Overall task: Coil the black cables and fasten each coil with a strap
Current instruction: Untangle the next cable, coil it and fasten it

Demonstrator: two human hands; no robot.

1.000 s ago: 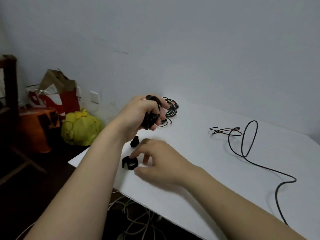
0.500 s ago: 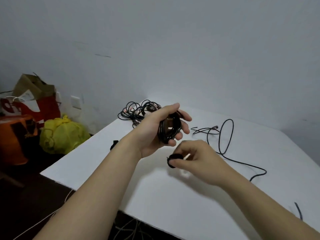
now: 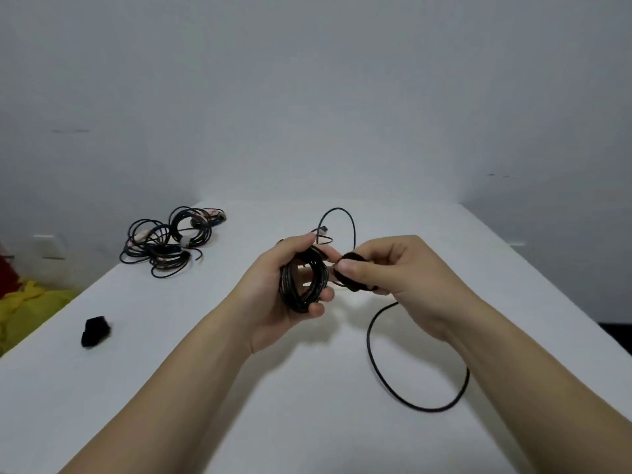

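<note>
Strap [image 3: 346, 268], lifted off bench [image 3: 212, 398], now pinched by my right hand [image 3: 393, 271] beside coil [image 3: 302, 285] my left hand [image 3: 270, 299] grips, centre frame; fastening due

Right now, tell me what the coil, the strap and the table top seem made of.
Coil in the left hand: thin black cable, likely rubber or plastic jacket; faint glints along the turns. Strap in the right hand: matte black, probably fabric; no shine. Table: smooth white top, laminate or painted board, cannot tell which.
</note>
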